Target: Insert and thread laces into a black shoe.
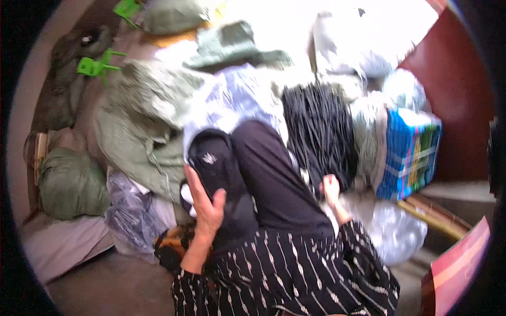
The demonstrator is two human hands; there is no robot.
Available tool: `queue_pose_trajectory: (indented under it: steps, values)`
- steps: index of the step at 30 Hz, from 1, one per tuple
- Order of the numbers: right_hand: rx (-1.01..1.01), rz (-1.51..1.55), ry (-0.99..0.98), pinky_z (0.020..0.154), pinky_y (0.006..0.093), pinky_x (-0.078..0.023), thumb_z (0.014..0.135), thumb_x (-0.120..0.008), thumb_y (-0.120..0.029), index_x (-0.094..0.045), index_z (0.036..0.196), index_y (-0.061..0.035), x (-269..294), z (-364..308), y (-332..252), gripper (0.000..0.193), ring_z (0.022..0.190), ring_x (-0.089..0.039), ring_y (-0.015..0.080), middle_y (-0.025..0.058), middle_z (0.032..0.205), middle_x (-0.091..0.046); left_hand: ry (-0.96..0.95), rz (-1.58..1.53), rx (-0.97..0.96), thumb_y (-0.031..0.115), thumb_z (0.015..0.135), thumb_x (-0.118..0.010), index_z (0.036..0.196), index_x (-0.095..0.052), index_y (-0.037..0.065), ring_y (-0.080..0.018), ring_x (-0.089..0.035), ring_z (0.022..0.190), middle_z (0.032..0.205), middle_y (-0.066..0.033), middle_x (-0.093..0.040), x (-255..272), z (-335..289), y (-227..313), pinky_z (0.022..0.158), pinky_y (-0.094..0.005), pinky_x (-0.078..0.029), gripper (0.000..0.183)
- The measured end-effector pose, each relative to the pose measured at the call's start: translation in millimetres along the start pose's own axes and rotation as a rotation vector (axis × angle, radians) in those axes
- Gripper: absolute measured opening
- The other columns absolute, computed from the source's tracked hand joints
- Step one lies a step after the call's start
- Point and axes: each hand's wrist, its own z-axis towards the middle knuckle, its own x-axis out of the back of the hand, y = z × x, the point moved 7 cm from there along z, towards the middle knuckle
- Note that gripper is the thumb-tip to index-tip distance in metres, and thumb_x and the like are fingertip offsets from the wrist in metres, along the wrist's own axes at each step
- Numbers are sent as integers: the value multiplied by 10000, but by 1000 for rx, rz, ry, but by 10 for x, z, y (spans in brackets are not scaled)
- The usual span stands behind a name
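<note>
Along my left thigh, my left hand is open, its fingers stretched out and the thumb apart. It holds nothing. A large bundle of thin black cords lies to the right of my knees. At the bundle's near end, my right hand is closed, seemingly on cord ends; blur hides the detail. My legs in black trousers are bent up between the two hands. Beyond my knees lies a clear plastic bag with bluish contents. A small white thing shows beside my left hand, partly covered.
Green-grey woven sacks spread at left, with a stuffed green sack farther out. Green stools stand far left. At right are a blue printed package, a clear plastic bag, bamboo poles and a red panel.
</note>
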Motion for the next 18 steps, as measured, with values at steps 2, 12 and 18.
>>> queue_pose_trajectory:
  steps: [2,12,18]
  values:
    - [121,-10,-24,441,257,-391,922,-506,-227,-552,855,-35,-32,-143,-521,208,464,-472,85,14,563,-513,82,97,-104,249,833,-620,1418,-170,-49,-447,-159,1358,1462,-293,-158,75,11,121,1106,-489,-164,796]
    - [879,-153,-799,491,223,-421,895,-563,-94,-623,960,-8,-670,-2144,-3544,123,569,-569,65,17,633,-587,-407,-389,-511,223,803,-679,1318,-424,23,-375,-368,1287,1360,-185,-424,85,-14,1289,1044,-433,-337,609]
    - [479,-7,-1125,492,226,-424,890,-563,-118,-632,1059,-9,-796,-2566,-3658,213,532,-550,85,5,654,-613,-786,-964,237,121,841,-603,1283,-478,40,-39,-520,648,879,-53,-617,451,-349,830,597,-207,-444,467]
